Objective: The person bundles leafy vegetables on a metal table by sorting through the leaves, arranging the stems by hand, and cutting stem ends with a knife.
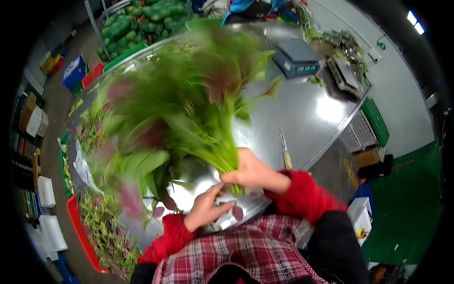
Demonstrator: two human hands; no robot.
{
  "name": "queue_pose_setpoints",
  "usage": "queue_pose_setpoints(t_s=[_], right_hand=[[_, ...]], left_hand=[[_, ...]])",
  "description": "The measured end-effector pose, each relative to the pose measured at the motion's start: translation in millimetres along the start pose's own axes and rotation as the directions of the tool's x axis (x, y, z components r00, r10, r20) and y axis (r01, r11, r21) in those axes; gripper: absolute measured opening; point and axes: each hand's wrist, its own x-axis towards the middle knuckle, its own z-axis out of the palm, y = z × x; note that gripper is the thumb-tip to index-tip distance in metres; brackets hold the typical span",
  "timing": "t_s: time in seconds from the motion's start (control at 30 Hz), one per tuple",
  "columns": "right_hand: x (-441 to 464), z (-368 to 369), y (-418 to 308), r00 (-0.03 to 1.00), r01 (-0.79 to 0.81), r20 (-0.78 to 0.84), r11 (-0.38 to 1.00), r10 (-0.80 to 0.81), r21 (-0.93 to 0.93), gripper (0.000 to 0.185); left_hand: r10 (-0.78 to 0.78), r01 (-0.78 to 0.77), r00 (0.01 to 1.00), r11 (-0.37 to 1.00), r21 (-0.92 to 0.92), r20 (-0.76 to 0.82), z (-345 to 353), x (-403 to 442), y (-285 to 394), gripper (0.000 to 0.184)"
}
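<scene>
My right hand [253, 170] is closed around the pale green stems of a large bunch of amaranth greens [189, 94]. Its broad leaves, green with purple-red patches, fan out to the upper left and are smeared by motion. Just below the stem ends, my left hand [208, 208] has its thumb and fingers apart and holds nothing. A loose purple leaf [237, 212] lies on the metal table [302, 113] beside the left fingertips. To the right of my right hand rests a thin-bladed tool with a light handle [286, 158].
A digital scale [297, 59] stands at the far side, with a second scale [344, 75] to its right. Leaf trimmings [106, 232] pile up along the left edge near a red crate [80, 232]. A clear plastic bag [84, 168] lies at left. Bagged green produce [137, 28] is stacked behind.
</scene>
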Motion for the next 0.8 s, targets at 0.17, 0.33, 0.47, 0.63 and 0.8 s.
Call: queue_pose_setpoints(t_s=[0.17,0.33,0.47,0.63,0.8], right_hand=[[1,-69,-53,0.967,-0.254,0.027,0.958,0.253,0.133,0.017],[11,-85,-5,0.937,-0.303,-0.212,0.947,0.277,-0.103,0.021],[48,-165,-28,0.918,-0.212,-0.353,0.976,0.180,-0.054,0.022],[101,-291,38,0.709,-0.213,-0.689,0.977,0.150,-0.007,0.011],[136,-329,196,0.536,-0.294,-0.699,0.881,0.474,0.371,0.013]], left_hand=[[0.016,-0.016,1.000,0.998,0.063,0.003,15,-19,-18,0.035],[0.116,-0.096,0.993,0.929,0.356,-0.033,34,3,-56,0.036],[0.203,-0.120,0.967,0.894,0.432,-0.152,46,25,-82,0.047],[0.198,-0.094,0.968,0.857,0.507,-0.156,54,24,-104,0.061],[0.203,-0.089,0.959,0.878,0.470,-0.197,53,28,-109,0.062]])
